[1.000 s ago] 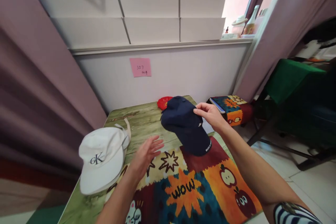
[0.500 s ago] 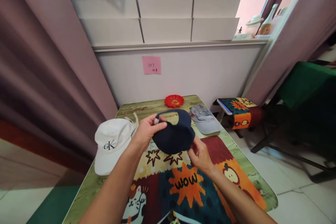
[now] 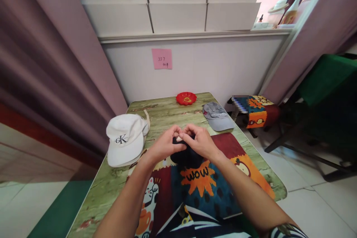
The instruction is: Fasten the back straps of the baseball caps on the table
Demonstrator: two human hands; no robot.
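Pinching a dark navy fabric cap [image 3: 187, 159] over the multicoloured "WOW" mat [image 3: 200, 186], the left hand [image 3: 166, 143] and right hand [image 3: 201, 142] curl nearly closed — beyond the mat, a red scalloped dish [image 3: 179, 100] with a gold mark inside; left, a white "CK" cap [image 3: 125, 139].

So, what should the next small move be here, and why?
I'd probably hold the dark cap with the left hand and ease the right hand slightly aside: the fingers of both meet at its far side, bunched closely enough to hide what they are handling there.
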